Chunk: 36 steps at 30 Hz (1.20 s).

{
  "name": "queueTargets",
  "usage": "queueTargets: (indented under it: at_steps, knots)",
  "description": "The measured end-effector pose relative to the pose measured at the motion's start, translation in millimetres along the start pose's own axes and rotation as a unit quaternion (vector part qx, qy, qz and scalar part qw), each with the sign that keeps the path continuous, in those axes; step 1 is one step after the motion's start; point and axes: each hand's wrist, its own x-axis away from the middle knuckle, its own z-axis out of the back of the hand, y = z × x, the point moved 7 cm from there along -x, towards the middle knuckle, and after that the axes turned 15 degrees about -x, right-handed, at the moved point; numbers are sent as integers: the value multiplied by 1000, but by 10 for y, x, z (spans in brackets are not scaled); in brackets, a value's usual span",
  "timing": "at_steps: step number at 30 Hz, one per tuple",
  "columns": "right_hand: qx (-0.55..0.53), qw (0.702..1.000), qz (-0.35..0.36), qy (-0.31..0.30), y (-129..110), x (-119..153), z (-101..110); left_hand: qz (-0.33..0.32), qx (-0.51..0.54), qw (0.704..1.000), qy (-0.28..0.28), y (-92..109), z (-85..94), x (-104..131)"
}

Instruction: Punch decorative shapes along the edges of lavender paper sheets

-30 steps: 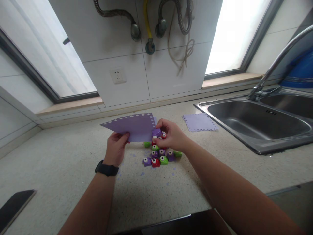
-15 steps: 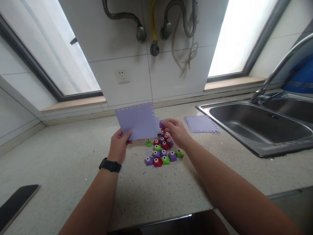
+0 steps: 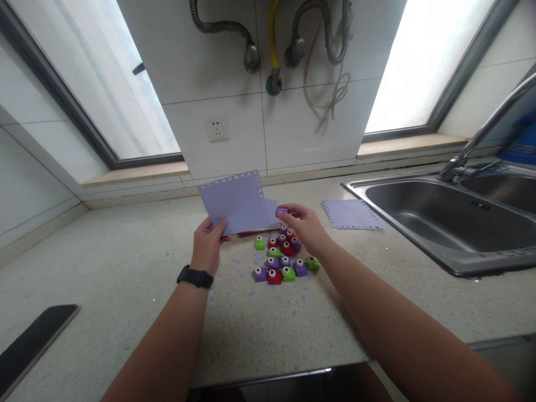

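My left hand [image 3: 210, 240] is closed on the lower left part of a purple sheet of paper [image 3: 234, 202], thumb on its front. Small shapes are punched along the sheet's top and right edges. Between the fingertips of my right hand [image 3: 304, 223] is a small purple craft punch [image 3: 281, 211], just right of the held sheet and apart from it. Below, on the counter, stand several small punches in red, green and purple, among them a red punch [image 3: 274, 276] and a green punch [image 3: 259, 242]. More purple paper [image 3: 271, 210] lies behind the held sheet, partly hidden.
Punched purple sheets [image 3: 352, 214] lie stacked at the right, close to a steel sink [image 3: 422, 223] with a tap [image 3: 481, 134]. A dark flat object [image 3: 37, 340] rests at the left. Purple paper bits are scattered on the counter [image 3: 138, 279]. Hoses and a socket [image 3: 216, 129] are on the wall.
The view has shifted slightly left. The held sheet has tilted and come away from the punch in my right hand, showing more of the paper behind. Both hands keep their holds.
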Motion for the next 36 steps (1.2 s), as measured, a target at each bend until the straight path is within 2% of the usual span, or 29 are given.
queueTargets:
  at_steps: [7,9,12,14,19,27,36]
  knots:
    - [98,994,24,-30,-71,53,-105,12,22,1000,12,-36,26,-19]
    - [156,985,56,-40,-116,92,-161,12,29,999,12,-29,24,-21]
    - [280,945,147,-84,-223,196,-326,11,30,999,13,-17,20,-22]
    - [348,911,182,-125,-245,277,-453,10,29,999,17,-13,26,-23]
    - [438,861,165,-198,-167,406,-651,6,23,999,34,-24,64,-37]
    - [505,799,156,-287,10,496,-790,11,26,999,45,-30,77,-53]
    - [534,777,147,-298,52,504,-825,-10,-2,999,40,-15,63,-43]
